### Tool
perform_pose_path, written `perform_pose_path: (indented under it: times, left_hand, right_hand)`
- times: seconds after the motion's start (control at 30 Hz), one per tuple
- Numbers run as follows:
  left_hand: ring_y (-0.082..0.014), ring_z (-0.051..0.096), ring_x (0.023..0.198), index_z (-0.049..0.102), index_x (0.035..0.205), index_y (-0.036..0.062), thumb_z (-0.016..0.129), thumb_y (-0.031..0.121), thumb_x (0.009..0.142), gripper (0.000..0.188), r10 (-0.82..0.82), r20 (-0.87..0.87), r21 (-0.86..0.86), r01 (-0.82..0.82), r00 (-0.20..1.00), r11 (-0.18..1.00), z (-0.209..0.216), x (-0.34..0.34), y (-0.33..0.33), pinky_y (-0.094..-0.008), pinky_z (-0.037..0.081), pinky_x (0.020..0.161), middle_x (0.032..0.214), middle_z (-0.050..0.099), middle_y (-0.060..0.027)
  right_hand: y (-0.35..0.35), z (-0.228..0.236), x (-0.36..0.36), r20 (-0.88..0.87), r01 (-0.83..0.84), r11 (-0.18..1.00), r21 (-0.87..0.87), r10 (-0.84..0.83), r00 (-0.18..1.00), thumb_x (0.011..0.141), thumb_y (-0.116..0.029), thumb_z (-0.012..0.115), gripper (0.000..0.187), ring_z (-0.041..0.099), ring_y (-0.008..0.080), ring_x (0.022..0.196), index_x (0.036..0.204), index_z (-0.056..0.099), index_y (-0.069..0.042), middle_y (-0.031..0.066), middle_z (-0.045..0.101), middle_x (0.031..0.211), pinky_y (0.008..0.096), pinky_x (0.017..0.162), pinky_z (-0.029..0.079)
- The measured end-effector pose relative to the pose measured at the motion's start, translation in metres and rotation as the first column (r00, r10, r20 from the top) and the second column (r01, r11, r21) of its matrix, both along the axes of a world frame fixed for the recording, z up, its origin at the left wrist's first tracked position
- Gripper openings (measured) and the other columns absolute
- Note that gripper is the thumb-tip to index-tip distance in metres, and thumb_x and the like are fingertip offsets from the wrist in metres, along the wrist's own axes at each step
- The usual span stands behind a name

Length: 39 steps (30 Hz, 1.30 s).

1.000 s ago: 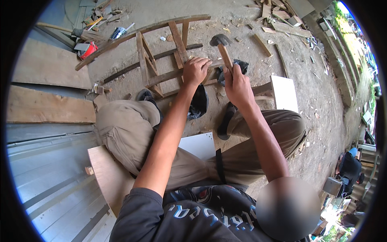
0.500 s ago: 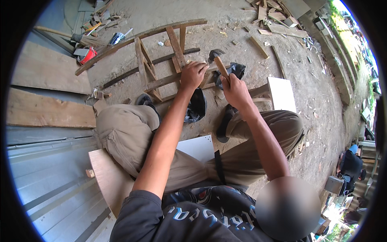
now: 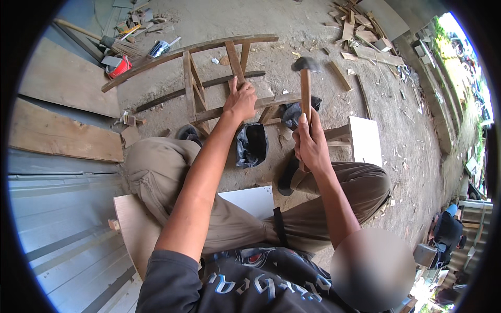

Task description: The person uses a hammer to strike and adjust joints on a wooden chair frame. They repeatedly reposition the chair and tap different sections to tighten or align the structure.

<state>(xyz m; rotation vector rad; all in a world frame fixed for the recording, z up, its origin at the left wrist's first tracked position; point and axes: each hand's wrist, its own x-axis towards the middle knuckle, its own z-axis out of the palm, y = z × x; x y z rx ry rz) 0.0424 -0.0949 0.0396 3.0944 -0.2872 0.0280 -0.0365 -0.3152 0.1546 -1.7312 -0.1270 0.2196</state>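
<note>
A wooden frame (image 3: pixel 283 98) of long rails joined by short crosspieces lies over the ground in front of my legs. My left hand (image 3: pixel 241 101) is closed around it where a slanted crosspiece (image 3: pixel 234 58) meets the near rail. One finger stretches up along that crosspiece. In my right hand (image 3: pixel 312 142) is a hammer (image 3: pixel 306 86), gripped by its wooden handle with the thumb along the shaft. The dark hammer head is slightly blurred and appears beyond the near rail, apart from my left hand.
Two black plastic bags (image 3: pixel 252 145) sit near my feet, one partly behind the hammer. A white-topped wooden piece (image 3: pixel 365 140) stands by my right knee. Scrap wood (image 3: pixel 365 36) is piled at the far right. A red bucket (image 3: pixel 120 68) and broom are at far left; a person (image 3: pixel 448 229) is at right.
The hammer has swung away to the right, from beside my left hand to a more upright position. My left hand has shifted left along the wooden frame. The view has tilted slightly.
</note>
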Motion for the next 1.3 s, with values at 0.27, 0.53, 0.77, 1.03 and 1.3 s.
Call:
perform_pose_path:
  times: [0.27,0.53,0.77,1.03,1.3]
  left_hand:
    - [-0.0210,0.045,0.128,0.077,0.087,0.0136,0.067,0.019,0.071,0.019,0.026,0.059,-0.091,-0.020,0.998,0.996,0.001,-0.001,0.001,-0.0575,0.008,0.119,0.108,0.065,-0.0034]
    - [-0.0201,0.043,0.130,0.076,0.093,0.0145,0.063,0.019,0.078,0.020,0.060,0.009,-0.090,-0.059,0.998,0.994,0.003,0.000,-0.001,-0.0553,0.007,0.120,0.115,0.063,-0.0031]
    - [-0.0186,0.043,0.130,0.077,0.092,0.0148,0.062,0.016,0.076,0.022,0.051,0.011,-0.089,-0.050,0.999,0.995,0.006,-0.001,-0.003,-0.0539,0.008,0.120,0.114,0.063,-0.0026]
    - [-0.0193,0.043,0.130,0.076,0.093,0.0135,0.063,0.017,0.074,0.023,0.062,0.036,-0.088,-0.059,0.997,0.994,-0.002,0.000,-0.001,-0.0544,0.007,0.120,0.116,0.063,-0.0028]
    - [-0.0211,0.044,0.130,0.076,0.091,0.0119,0.065,0.019,0.071,0.024,0.045,0.062,-0.092,-0.039,0.997,0.995,-0.002,0.004,0.002,-0.0554,0.009,0.120,0.115,0.064,-0.0050]
  right_hand:
    - [-0.006,-0.041,-0.007,-0.014,-0.036,0.911,-0.411,0.034,0.999,0.103,-0.038,0.043,0.040,0.057,0.0298,0.060,0.096,0.050,0.001,0.0193,0.056,0.067,0.0419,0.058,0.045]
    - [0.001,-0.010,0.001,0.192,-0.043,0.886,-0.463,0.147,0.970,0.102,-0.032,0.045,0.033,0.058,0.0483,0.063,0.102,0.047,0.001,0.0254,0.058,0.067,0.0457,0.057,0.045]
    - [-0.029,-0.038,-0.021,-0.187,-0.138,0.901,-0.410,0.065,0.980,0.102,-0.037,0.047,0.031,0.044,0.0075,0.046,0.098,0.048,-0.007,-0.0015,0.045,0.065,0.0247,0.040,0.037]
    - [0.015,0.007,-0.011,0.461,-0.002,1.000,0.009,-0.002,0.887,0.105,-0.024,0.038,0.026,0.036,0.0035,0.049,0.120,0.041,-0.004,-0.0013,0.043,0.065,0.0241,0.039,0.032]
    - [-0.017,-0.072,-0.038,0.217,-0.069,0.851,-0.521,0.210,0.953,0.100,-0.018,0.048,0.021,0.058,0.0494,0.067,0.105,0.043,0.002,0.0291,0.058,0.069,0.0517,0.052,0.042]
